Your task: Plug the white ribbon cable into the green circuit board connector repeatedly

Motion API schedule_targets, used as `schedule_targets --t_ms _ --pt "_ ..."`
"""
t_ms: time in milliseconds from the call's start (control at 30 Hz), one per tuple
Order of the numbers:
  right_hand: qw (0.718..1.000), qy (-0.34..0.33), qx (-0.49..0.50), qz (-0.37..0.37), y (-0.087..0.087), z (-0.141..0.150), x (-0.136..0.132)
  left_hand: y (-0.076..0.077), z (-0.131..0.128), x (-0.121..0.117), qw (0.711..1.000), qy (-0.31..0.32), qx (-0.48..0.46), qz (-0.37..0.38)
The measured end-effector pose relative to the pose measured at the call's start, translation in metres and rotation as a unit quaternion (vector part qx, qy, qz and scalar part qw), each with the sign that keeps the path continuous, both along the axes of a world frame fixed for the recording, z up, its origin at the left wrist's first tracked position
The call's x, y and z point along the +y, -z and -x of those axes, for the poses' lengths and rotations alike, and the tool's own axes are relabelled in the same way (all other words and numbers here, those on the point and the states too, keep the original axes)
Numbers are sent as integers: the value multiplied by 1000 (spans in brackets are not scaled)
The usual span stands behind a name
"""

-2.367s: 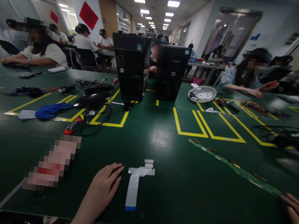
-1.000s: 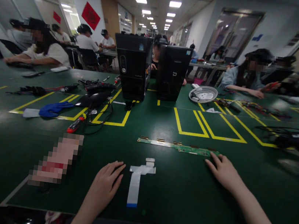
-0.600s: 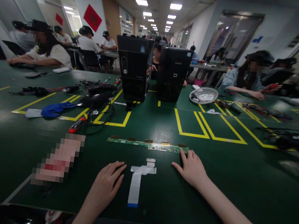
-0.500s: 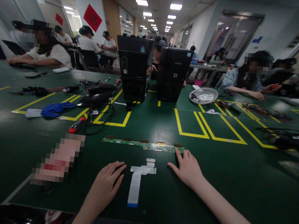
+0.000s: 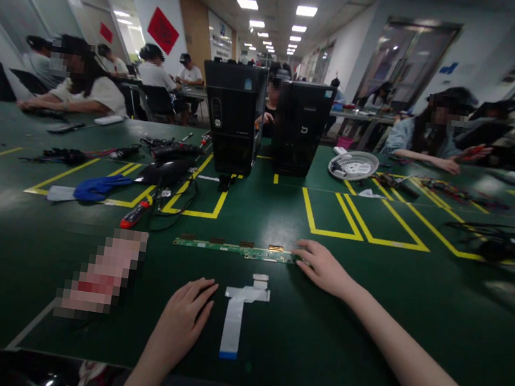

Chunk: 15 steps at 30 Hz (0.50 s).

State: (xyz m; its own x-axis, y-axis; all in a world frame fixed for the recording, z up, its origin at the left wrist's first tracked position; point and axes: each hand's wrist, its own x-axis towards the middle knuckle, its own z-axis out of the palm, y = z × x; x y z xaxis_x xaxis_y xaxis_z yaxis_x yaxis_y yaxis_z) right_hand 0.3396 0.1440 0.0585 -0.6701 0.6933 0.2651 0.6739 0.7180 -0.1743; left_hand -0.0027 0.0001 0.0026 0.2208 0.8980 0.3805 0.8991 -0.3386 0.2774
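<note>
A long, narrow green circuit board (image 5: 225, 248) with gold-brown flex tabs along its far edge lies across the table in front of me. My right hand (image 5: 323, 268) grips its right end, fingers over the far edge and thumb on the near edge, hiding that end. My left hand (image 5: 188, 311) rests on the table with its fingers stretched out, holding nothing. Just right of it lies a white flat ribbon cable (image 5: 232, 327) with a blue end, folded into a T shape. The left hand and the cable are apart.
A red-and-black screwdriver (image 5: 134, 214), a blue glove (image 5: 101, 187) and tangled black cables (image 5: 160, 170) lie to the left. Two black computer towers (image 5: 229, 122) stand ahead, and a white basket (image 5: 353, 166) sits beyond them to the right. Other people sit at tables around.
My right hand has shifted from touching the board's right end to straddling it with thumb and fingers. The board has slid slightly left. My left hand stays put.
</note>
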Motion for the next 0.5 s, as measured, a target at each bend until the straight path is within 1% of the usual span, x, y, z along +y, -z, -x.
schedule_targets --t_ms 67,167,233,300,400,500 --pt "999 -18 30 7 11 2 1 0 0 0 1000 -2 0 1" --pt "999 -17 42 8 24 6 -5 1 1 1 1000 -5 7 9" --pt "999 -20 35 10 28 9 -10 1 1 3 1000 -5 15 11" --pt "1000 -23 14 16 28 11 -13 -2 -2 7 1000 -5 24 6" --pt "999 -25 -15 36 25 11 -15 -13 -16 11 999 13 33 6" --pt "998 -20 -27 61 24 12 -16 -31 -39 12 995 83 30 33"
